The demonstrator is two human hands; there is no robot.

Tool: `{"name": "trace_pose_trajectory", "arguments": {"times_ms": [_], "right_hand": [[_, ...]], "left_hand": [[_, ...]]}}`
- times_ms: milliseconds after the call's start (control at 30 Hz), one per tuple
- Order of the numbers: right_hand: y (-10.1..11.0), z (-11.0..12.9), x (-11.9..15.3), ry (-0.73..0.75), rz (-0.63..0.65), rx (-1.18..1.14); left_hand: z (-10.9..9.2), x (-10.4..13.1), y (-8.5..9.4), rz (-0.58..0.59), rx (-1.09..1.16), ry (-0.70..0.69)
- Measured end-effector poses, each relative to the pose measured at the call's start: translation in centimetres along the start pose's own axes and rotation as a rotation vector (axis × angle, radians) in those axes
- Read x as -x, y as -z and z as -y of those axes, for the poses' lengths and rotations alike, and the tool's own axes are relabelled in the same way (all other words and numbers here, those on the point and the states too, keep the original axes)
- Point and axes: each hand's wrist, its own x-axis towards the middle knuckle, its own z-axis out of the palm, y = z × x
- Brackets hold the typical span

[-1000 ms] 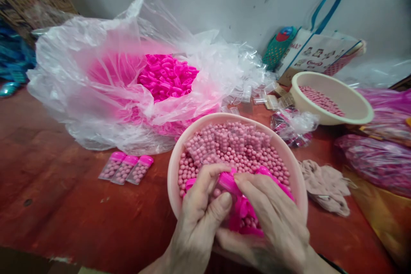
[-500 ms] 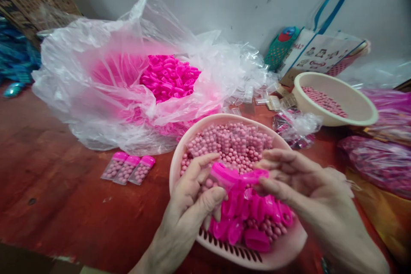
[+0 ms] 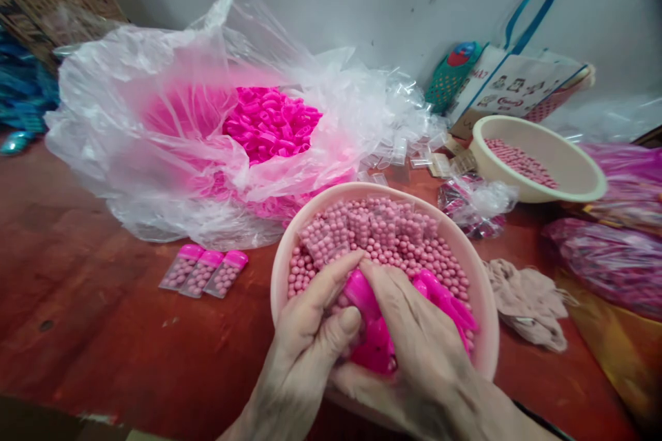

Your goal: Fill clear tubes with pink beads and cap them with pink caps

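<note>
My left hand [image 3: 305, 344] is closed round a small clear container of pink beads, mostly hidden by the fingers. On its top sits a bright pink cap [image 3: 360, 291]. My right hand [image 3: 418, 331] bends over from the right, fingers closed against that cap; its fingertips are partly hidden. Both hands are over a pale pink basket [image 3: 489, 310] of loose pink beads [image 3: 383, 251]. Several loose pink caps [image 3: 442, 300] lie on the beads under and beside my right hand. Clear bead-filled containers [image 3: 362, 224] rest toward the basket's far side.
Three capped bead containers [image 3: 203, 272] lie left of the basket. Behind is a big plastic bag [image 3: 155, 103] of pink caps, with clear empty containers [image 3: 398, 145] beside it. A cream bowl [image 3: 569, 165] of beads and a beige cloth bundle [image 3: 527, 296] are at the right.
My right hand has moved left and down onto the cap on the container in my left hand; its fingers were apart before. The beige bundle is now uncovered.
</note>
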Motion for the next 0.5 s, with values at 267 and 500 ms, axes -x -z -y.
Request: {"name": "trace_pose_trajectory", "arguments": {"times_ms": [267,500], "right_hand": [[-0.3,0.0,-0.5,0.083,-0.060,0.109],[-0.4,-1.3,-0.9,-0.075,0.099,-0.140]], "left_hand": [[0.7,-0.1,-0.6,-0.076,-0.124,-0.042],[-0.6,-1.6,2.3,0.007,-0.002,-0.015]]}}
